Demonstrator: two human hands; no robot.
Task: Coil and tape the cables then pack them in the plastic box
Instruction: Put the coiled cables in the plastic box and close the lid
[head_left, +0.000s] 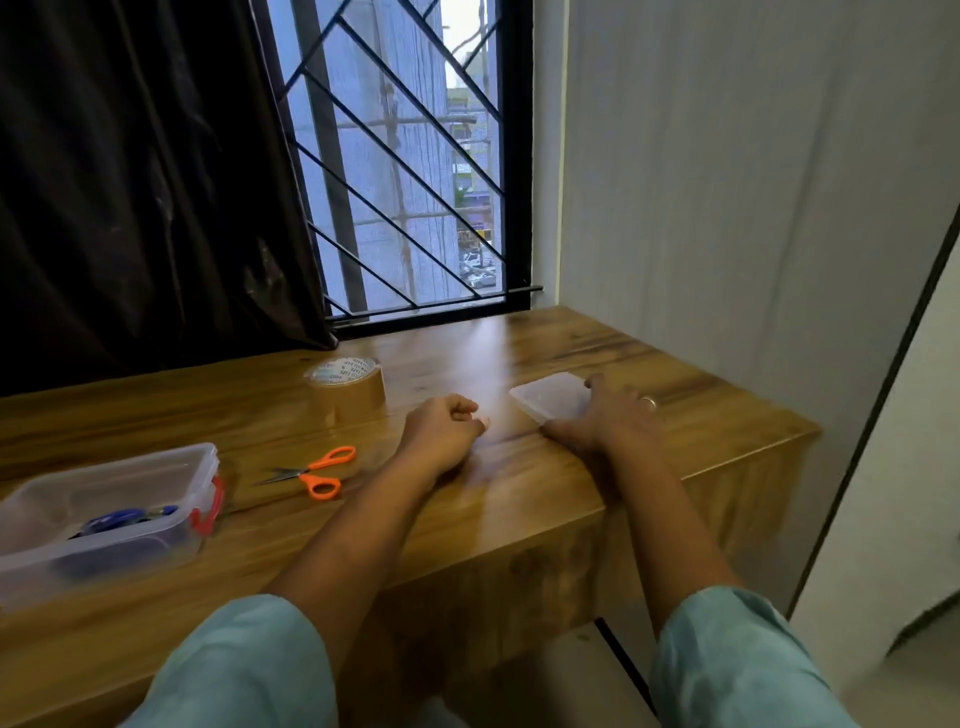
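Note:
A clear plastic box (31, 551) with red clips sits at the table's left front, and a blue coiled cable (117, 519) lies inside it. The box's clear lid (550, 400) lies flat on the right side of the table. My right hand (608, 415) rests on the lid with fingers spread, thumb at its near edge. My left hand (447, 423) lies on the table as a loose fist, holding nothing that I can see. A roll of brown tape (348, 389) stands behind my left hand. Orange-handled scissors (317, 470) lie between the box and my left arm.
The wooden table (260, 530) ends at the right near a grey wall (727, 182). A barred window (410, 156) and a dark curtain (130, 182) stand behind the table.

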